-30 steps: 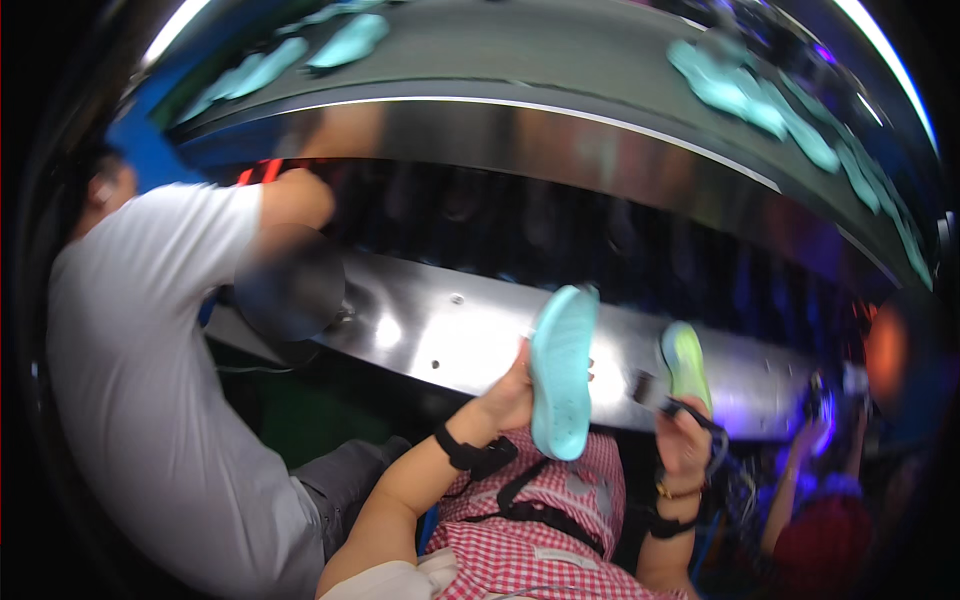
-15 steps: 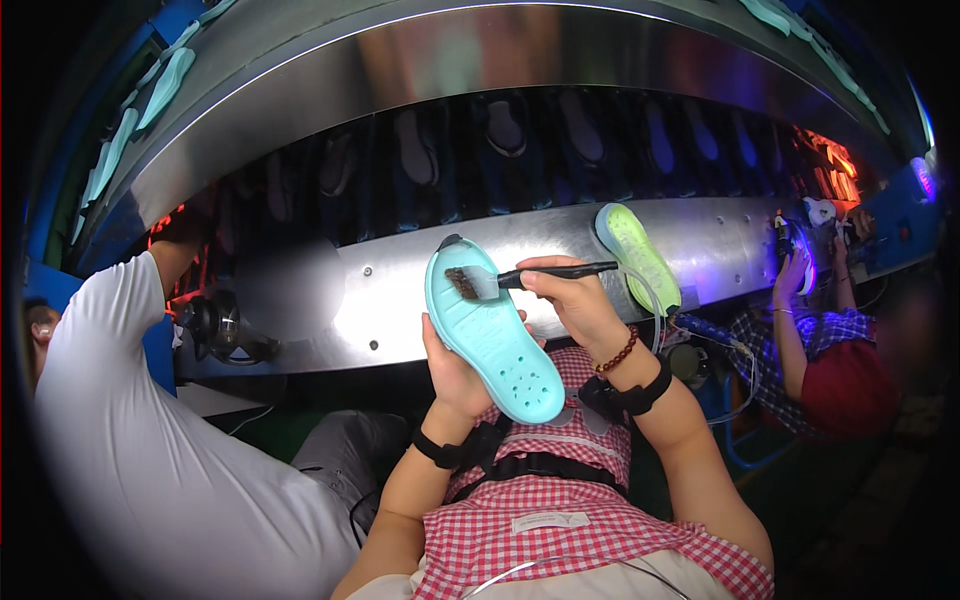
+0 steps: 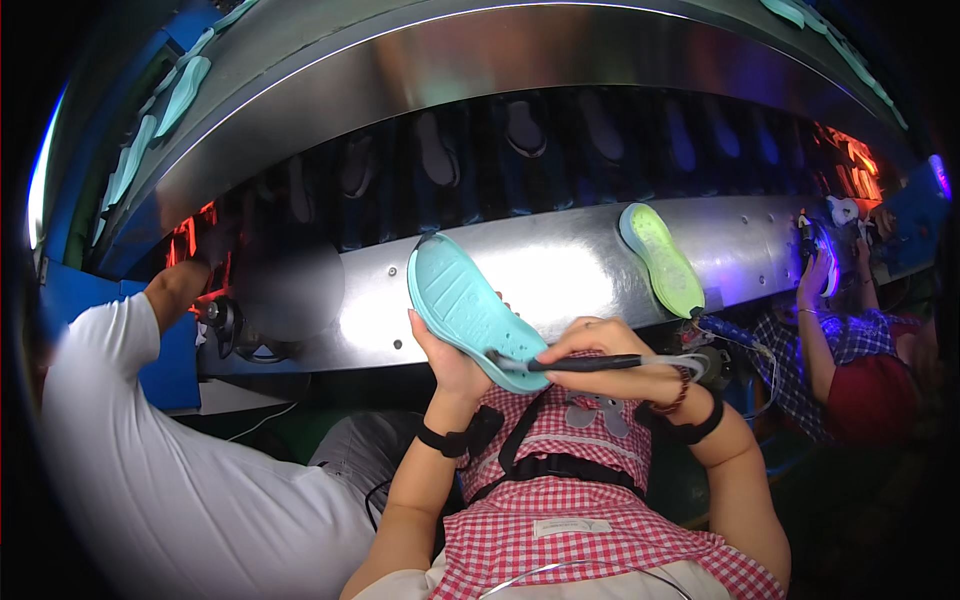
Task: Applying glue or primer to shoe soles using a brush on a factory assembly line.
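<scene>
Two hands: turquoise sole (image 3: 470, 312), brush (image 3: 585, 364).

Curved, gleaming steel conveyor housing (image 3: 560, 270)

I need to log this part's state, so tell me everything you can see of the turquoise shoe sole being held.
The shoe sole is turquoise, looks like soft foam or rubber, with a ribbed tread facing the camera. It tilts, toe up-left, before the steel ledge. The left hand grips its lower edge; the brush held by the right hand touches its heel end.
</scene>
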`<state>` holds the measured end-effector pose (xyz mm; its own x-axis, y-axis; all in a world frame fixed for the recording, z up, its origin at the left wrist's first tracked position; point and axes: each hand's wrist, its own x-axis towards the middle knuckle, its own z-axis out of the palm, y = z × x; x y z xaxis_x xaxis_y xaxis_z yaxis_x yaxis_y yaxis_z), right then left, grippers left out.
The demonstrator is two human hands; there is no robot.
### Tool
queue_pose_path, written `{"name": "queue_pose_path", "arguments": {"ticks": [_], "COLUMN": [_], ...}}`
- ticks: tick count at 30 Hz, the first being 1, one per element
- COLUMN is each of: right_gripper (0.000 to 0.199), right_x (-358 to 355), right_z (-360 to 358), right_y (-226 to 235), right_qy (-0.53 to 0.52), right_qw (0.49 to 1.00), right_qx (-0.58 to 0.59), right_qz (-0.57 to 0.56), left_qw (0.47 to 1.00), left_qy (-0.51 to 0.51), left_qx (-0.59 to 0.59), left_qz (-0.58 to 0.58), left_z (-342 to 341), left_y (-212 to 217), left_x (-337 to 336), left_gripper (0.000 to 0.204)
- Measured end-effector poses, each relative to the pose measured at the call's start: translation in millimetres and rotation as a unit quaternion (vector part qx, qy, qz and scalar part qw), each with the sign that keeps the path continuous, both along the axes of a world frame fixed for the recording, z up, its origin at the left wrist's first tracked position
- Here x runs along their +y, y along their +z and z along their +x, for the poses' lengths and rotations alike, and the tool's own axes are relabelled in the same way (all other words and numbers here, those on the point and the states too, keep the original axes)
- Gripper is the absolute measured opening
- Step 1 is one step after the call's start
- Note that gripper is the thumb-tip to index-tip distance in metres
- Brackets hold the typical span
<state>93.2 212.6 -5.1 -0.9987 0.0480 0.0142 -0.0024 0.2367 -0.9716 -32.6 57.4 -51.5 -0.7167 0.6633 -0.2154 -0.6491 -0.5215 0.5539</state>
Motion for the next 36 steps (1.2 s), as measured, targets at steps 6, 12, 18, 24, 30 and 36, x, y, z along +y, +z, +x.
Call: {"name": "queue_pose_path", "arguments": {"ticks": [6,12,18,24,30,36], "right_gripper": [0.02,0.019,0.021,0.019,0.023,0.021], "right_x": [12,0,6,9,8,11], "right_z": [-6,-8,-7,5,7,8], "right_y": [35,30,30,37,21,19], "right_qy": [-0.11,-0.03,-0.124,0.006,0.056,-0.075], "right_qw": [0.958,0.989,0.963,0.976,0.977,0.982], "right_qx": [-0.019,0.029,-0.007,0.081,0.183,0.049], "right_qz": [-0.263,-0.142,-0.238,-0.203,-0.092,-0.165], "left_qw": [0.984,0.993,0.998,0.998,0.991,0.982], "left_qy": [-0.097,-0.094,-0.041,0.048,0.105,0.15], "left_qx": [-0.065,-0.022,-0.024,0.05,0.061,0.115], "left_qz": [0.132,0.071,0.03,0.011,0.056,0.019], "left_z": [25,25,22,12,1,0], "left_y": [15,28,37,36,50,63], "left_x": [9,12,11,9,13,12], "left_gripper": [0.071,0.071,0.081,0.082,0.086,0.088]}}
